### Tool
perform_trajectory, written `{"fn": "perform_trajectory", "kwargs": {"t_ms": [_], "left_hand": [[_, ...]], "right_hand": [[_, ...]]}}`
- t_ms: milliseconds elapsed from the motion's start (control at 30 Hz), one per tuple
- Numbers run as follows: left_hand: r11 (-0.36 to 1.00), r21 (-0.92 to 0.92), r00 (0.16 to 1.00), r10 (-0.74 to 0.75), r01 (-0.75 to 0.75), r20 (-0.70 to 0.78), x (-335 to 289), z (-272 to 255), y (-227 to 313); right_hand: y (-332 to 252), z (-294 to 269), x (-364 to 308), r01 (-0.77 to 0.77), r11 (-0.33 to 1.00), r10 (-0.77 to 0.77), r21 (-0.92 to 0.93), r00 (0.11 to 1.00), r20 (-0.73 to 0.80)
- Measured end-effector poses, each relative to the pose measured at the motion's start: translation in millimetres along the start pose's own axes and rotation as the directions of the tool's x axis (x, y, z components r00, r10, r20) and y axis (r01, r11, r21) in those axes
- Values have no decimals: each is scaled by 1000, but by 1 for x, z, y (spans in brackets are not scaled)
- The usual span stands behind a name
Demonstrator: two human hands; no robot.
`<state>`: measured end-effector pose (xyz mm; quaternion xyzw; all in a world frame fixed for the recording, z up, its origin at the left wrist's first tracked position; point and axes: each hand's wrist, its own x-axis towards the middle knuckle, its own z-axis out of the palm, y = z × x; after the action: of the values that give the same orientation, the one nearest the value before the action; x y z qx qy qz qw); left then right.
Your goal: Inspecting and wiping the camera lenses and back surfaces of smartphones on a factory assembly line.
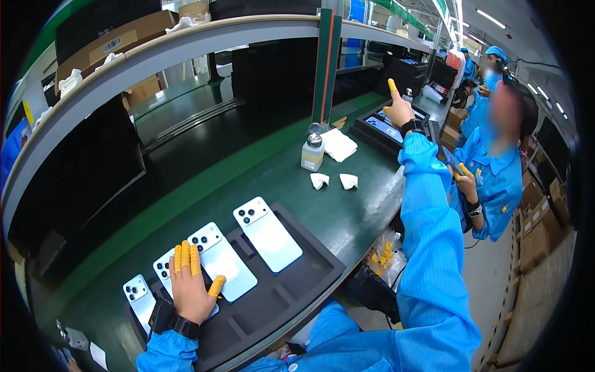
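Yellow finger cots cover the fingertips of my left hand [189, 286], which lies flat with fingers stretched over a pale blue phone [162, 268], partly hiding it. Its thumb reaches the edge of another pale blue phone [230, 273]. On the right part of the black foam tray [310, 266] lies a third phone [270, 239], and a fourth phone [140, 302] is at the left end. All lie camera side up. My right hand [400, 110] is stretched far out with its index finger extended, above a second black tray [370, 136] holding phones; its other fingers are partly hidden.
A pump bottle [312, 155] stands beside folded white wipes [338, 145] and two crumpled wipes [319, 181], [348, 181]. A green post [325, 74] carries the shelf [248, 28]. At right a co-worker in blue [496, 180] holds a phone. A bag [387, 257] hangs by the table edge.
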<state>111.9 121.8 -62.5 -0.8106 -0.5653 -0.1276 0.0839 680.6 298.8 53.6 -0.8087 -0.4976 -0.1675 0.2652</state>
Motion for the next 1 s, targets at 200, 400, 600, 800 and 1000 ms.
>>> {"fn": "perform_trajectory", "kwargs": {"t_ms": [200, 400, 600, 800, 1000], "left_hand": [[1000, 9, 1000, 23, -23, -9, -1, -2, -4], [1000, 3, 1000, -12, 12, 10, 3, 0, -2], [999, -28, 999, 31, -31, -7, 1, 1, -3], [1000, -9, 999, -8, 8, 52, 3, -1, 4], [1000, -24, 998, -10, 11, 63, 4, -5, -1]], "right_hand": [[-6, -28, -16, -233, 955, 239, -186, 971, 9], [-149, -5, -68, 71, 728, -115, 682, 993, 20], [-232, 45, -171, -519, 233, -385, 822, 728, 568], [-173, 110, -203, -362, 307, -443, 880, 764, 469], [-183, 109, -209, -170, 445, -404, 879, 838, 367]]}}
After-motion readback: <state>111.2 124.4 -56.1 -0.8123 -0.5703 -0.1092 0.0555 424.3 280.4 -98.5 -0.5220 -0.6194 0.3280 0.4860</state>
